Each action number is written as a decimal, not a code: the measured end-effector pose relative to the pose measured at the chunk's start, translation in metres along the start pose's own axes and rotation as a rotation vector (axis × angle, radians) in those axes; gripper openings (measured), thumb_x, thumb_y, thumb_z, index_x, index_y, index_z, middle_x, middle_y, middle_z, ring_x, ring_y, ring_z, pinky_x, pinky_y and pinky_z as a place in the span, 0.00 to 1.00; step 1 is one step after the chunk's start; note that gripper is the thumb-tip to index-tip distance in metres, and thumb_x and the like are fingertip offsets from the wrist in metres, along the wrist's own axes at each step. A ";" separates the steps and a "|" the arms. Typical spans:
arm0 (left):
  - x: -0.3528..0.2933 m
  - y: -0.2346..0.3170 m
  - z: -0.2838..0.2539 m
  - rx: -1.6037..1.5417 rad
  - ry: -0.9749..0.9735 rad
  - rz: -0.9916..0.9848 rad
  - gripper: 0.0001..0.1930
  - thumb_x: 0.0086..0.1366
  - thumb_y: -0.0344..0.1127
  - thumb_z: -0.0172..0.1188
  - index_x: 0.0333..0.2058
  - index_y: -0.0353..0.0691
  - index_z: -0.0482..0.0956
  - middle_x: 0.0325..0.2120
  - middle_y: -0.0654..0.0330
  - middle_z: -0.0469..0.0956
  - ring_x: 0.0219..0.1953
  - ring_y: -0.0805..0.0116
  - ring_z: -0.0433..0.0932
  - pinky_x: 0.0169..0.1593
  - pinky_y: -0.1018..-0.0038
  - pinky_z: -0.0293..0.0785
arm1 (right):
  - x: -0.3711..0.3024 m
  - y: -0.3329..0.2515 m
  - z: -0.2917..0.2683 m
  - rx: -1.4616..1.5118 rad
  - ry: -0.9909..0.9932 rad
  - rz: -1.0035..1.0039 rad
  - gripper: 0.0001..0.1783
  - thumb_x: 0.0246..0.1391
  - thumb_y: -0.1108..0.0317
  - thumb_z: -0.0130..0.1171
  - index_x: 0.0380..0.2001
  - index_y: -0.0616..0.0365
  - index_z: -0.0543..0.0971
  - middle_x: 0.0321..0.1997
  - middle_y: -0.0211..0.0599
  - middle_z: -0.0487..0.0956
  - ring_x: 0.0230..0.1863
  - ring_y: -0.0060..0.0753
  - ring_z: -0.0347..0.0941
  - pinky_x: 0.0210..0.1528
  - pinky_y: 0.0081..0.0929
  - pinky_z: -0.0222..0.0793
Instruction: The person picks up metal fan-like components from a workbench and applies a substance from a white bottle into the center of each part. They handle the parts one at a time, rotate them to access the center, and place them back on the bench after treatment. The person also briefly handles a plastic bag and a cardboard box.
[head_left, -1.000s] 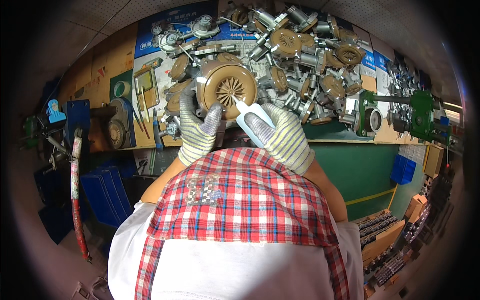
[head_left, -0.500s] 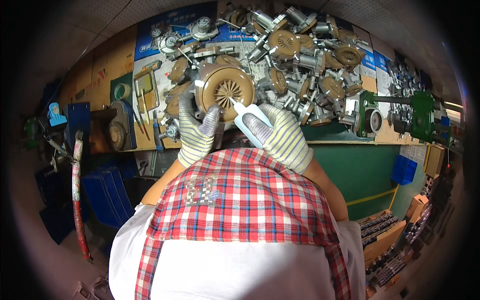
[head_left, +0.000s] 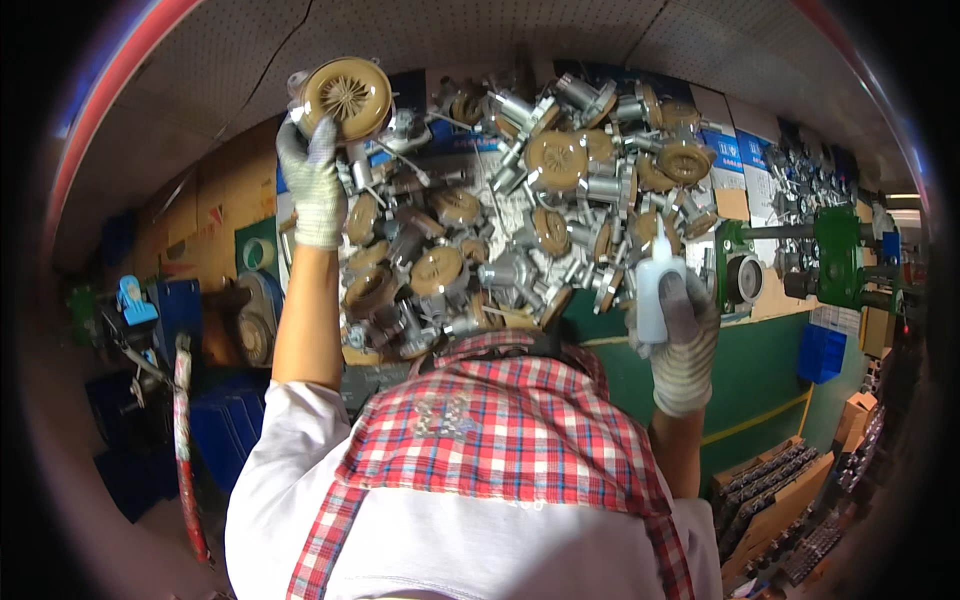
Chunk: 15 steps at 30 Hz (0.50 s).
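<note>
Raised at the upper left, my left hand [head_left: 315,170] in a striped work glove is closed on a round-faced metal part [head_left: 347,98], whose tan disc has fins fanning out from its centre. The disc faces me. On the right, my other gloved hand, my right hand [head_left: 685,335], grips a pale squeeze bottle [head_left: 655,295] with its thin nozzle pointing up. Between the hands lies a heap of similar metal parts [head_left: 555,160] with tan discs and grey housings. One such part [head_left: 440,270] rests near the heap's front edge.
A green clamp-like fixture [head_left: 838,255] with a rod stands right of the heap. Blue bins [head_left: 228,425] are at the lower left, beside a red-and-white pole [head_left: 185,440]. A roll of tape [head_left: 258,253] sits at the bench's left. Boxes of dark parts [head_left: 765,490] stand lower right.
My left hand has carried the finned part up and left, away from the bottle. My right hand has moved right and down with the bottle, now upright. The view has shifted.
</note>
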<state>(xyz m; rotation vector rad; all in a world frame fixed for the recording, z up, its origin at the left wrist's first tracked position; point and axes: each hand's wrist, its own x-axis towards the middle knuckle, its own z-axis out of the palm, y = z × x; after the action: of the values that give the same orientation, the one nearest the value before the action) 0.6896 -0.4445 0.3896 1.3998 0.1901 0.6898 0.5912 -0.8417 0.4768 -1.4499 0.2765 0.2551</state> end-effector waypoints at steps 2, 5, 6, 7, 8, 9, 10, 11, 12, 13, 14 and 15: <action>0.057 -0.058 -0.004 0.374 0.037 0.160 0.28 0.63 0.39 0.66 0.56 0.31 0.67 0.47 0.52 0.76 0.51 0.62 0.74 0.57 0.68 0.70 | 0.005 0.004 -0.002 0.046 0.064 -0.028 0.23 0.63 0.51 0.58 0.43 0.63 0.77 0.20 0.34 0.77 0.14 0.19 0.69 0.14 0.15 0.58; 0.123 -0.129 -0.012 0.822 -0.096 0.182 0.27 0.61 0.37 0.66 0.54 0.32 0.68 0.48 0.47 0.77 0.52 0.54 0.76 0.57 0.66 0.70 | 0.009 0.003 -0.003 0.020 0.142 -0.035 0.23 0.63 0.51 0.58 0.44 0.64 0.77 0.20 0.34 0.77 0.14 0.19 0.69 0.14 0.16 0.59; 0.144 -0.148 -0.014 0.704 -0.212 0.105 0.26 0.60 0.37 0.66 0.54 0.33 0.69 0.48 0.45 0.77 0.51 0.52 0.77 0.56 0.66 0.70 | 0.012 0.007 -0.005 -0.007 0.152 -0.060 0.23 0.63 0.50 0.57 0.43 0.64 0.77 0.20 0.34 0.77 0.14 0.19 0.69 0.14 0.16 0.59; 0.156 -0.159 -0.004 0.884 -0.218 0.073 0.25 0.60 0.37 0.64 0.54 0.35 0.70 0.48 0.44 0.78 0.51 0.51 0.77 0.55 0.64 0.71 | 0.015 0.010 -0.006 -0.031 0.183 -0.035 0.23 0.64 0.50 0.56 0.42 0.63 0.78 0.19 0.34 0.77 0.13 0.19 0.69 0.14 0.16 0.59; 0.181 -0.189 -0.014 0.917 -0.243 0.057 0.24 0.62 0.39 0.62 0.53 0.35 0.71 0.49 0.43 0.77 0.51 0.49 0.77 0.55 0.64 0.71 | 0.017 0.006 -0.006 -0.057 0.197 -0.012 0.23 0.64 0.50 0.55 0.42 0.63 0.78 0.19 0.34 0.77 0.13 0.19 0.69 0.15 0.16 0.59; 0.191 -0.210 -0.012 0.984 -0.244 -0.006 0.22 0.62 0.39 0.61 0.52 0.34 0.71 0.49 0.42 0.77 0.51 0.48 0.77 0.55 0.64 0.71 | 0.018 0.002 -0.006 -0.084 0.172 -0.010 0.24 0.63 0.48 0.56 0.41 0.63 0.78 0.18 0.34 0.77 0.14 0.19 0.69 0.15 0.16 0.59; 0.203 -0.226 -0.011 1.053 -0.239 -0.067 0.21 0.63 0.38 0.60 0.52 0.34 0.72 0.49 0.42 0.77 0.52 0.47 0.77 0.55 0.63 0.72 | 0.020 0.004 -0.008 -0.071 0.200 -0.003 0.24 0.62 0.48 0.56 0.41 0.62 0.78 0.18 0.33 0.77 0.14 0.19 0.69 0.14 0.16 0.59; 0.213 -0.243 -0.010 1.008 -0.262 -0.082 0.21 0.63 0.38 0.60 0.52 0.34 0.72 0.49 0.42 0.77 0.52 0.46 0.77 0.54 0.63 0.72 | 0.021 0.006 -0.008 -0.058 0.227 0.005 0.24 0.62 0.47 0.57 0.41 0.62 0.78 0.18 0.33 0.77 0.14 0.19 0.70 0.14 0.16 0.59; 0.221 -0.261 -0.009 0.961 -0.286 -0.101 0.21 0.63 0.37 0.60 0.53 0.35 0.73 0.50 0.41 0.77 0.52 0.45 0.77 0.54 0.63 0.72 | 0.022 0.008 -0.007 -0.048 0.256 0.015 0.25 0.61 0.47 0.57 0.41 0.62 0.78 0.19 0.32 0.77 0.14 0.19 0.70 0.14 0.16 0.59; 0.228 -0.276 -0.007 0.914 -0.312 -0.123 0.21 0.63 0.37 0.59 0.53 0.35 0.73 0.50 0.41 0.77 0.53 0.45 0.76 0.54 0.62 0.72 | 0.023 0.008 -0.001 -0.078 0.336 0.003 0.24 0.63 0.47 0.56 0.38 0.60 0.77 0.15 0.31 0.72 0.11 0.19 0.63 0.13 0.19 0.54; 0.231 -0.287 -0.005 0.910 -0.330 -0.209 0.22 0.63 0.36 0.59 0.54 0.35 0.72 0.50 0.41 0.77 0.53 0.45 0.76 0.54 0.62 0.72 | 0.023 0.009 0.002 -0.078 0.349 0.007 0.24 0.62 0.46 0.56 0.38 0.60 0.77 0.15 0.31 0.72 0.11 0.19 0.63 0.13 0.19 0.54; 0.233 -0.297 -0.006 0.907 -0.346 -0.296 0.22 0.63 0.36 0.58 0.55 0.35 0.72 0.51 0.41 0.76 0.54 0.45 0.76 0.55 0.63 0.72 | 0.023 0.009 0.005 -0.078 0.358 0.012 0.24 0.62 0.46 0.56 0.38 0.60 0.77 0.15 0.31 0.72 0.11 0.20 0.64 0.13 0.19 0.54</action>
<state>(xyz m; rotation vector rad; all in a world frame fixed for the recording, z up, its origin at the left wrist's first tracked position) 0.9695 -0.3159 0.1711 2.2663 0.4593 0.0757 0.6099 -0.8362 0.4615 -1.5683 0.5712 0.0130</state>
